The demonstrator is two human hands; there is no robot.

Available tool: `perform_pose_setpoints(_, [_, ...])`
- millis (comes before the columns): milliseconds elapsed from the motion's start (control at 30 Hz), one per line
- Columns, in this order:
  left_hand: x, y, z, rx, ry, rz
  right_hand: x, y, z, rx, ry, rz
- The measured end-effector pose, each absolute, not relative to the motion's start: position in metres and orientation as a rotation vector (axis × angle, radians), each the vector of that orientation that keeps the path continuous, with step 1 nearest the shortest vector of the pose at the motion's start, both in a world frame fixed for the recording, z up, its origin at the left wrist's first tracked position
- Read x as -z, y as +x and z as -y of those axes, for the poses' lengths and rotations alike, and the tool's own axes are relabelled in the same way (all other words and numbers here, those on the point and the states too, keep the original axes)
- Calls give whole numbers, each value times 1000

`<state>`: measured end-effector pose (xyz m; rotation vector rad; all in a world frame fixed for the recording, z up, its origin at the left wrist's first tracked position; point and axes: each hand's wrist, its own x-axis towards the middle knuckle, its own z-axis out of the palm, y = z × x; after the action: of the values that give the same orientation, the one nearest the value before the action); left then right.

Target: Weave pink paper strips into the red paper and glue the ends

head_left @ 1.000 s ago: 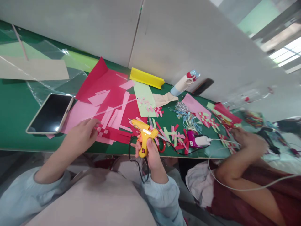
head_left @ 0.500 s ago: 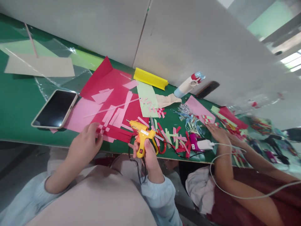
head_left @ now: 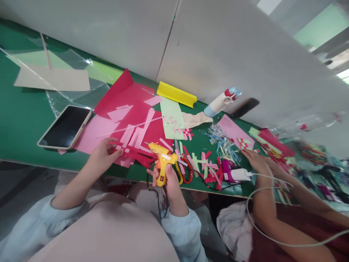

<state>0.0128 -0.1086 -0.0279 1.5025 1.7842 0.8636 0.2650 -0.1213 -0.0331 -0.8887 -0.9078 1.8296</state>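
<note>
My right hand (head_left: 173,182) is wrapped round the handle of a yellow hot glue gun (head_left: 164,158), its nozzle pointing up and left and a glue stick poking from its back. To the left, my left hand (head_left: 102,160) has its thumb and fingers round the left end of a red paper strip (head_left: 136,150). More red strips and pink paper strips (head_left: 133,135) lie about the fingers, over red and pink sheets. Scissors (head_left: 187,171) with red and yellow-lined handles rest partly hidden behind the glue gun.
A phone (head_left: 65,126) lies at left, near a clear plastic bag (head_left: 79,87). Behind are a yellow folded piece (head_left: 176,94) and a white bottle (head_left: 222,102). Cut strips, tangled threads (head_left: 222,138) and a purple-and-white charger (head_left: 236,173) lie rightward. A co-worker's arms (head_left: 263,182) reach in at right.
My left hand has moved slightly right, its fingers opening a little around the red strip's end. The glue gun stays in my right hand and has dipped slightly. The view has shifted a little.
</note>
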Motion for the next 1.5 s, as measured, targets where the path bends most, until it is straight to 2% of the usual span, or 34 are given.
perform_pose_setpoints(100, [25,17,102,-1019,1076,-1741,35,265,121,-1828,-880,908])
perform_pose_setpoints(267, [15,22,100,-1151,875,-1674,36,266,122,-1833,-847,908])
perform_pose_setpoints(867, [14,17,109,-1384,738,-1641,31,267,124,-1795,-821,873])
perform_pose_setpoints(1500, [-5,-10,130,-1313,546,-1704,35,267,126,-1795,-837,858])
